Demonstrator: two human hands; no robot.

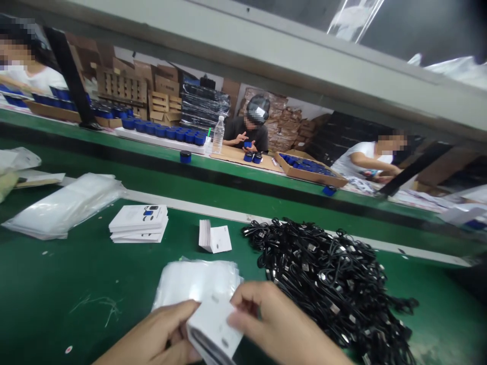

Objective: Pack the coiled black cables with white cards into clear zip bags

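Being gripped by the left hand [160, 329] and right hand [274, 319], a white box [215, 329] was held above the green surface [76, 263], near black cables [327, 279].

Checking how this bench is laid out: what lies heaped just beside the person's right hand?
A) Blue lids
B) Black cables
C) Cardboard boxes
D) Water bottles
B: a heap of black cables lies on the green bench, right beside the right hand, which holds a white card.
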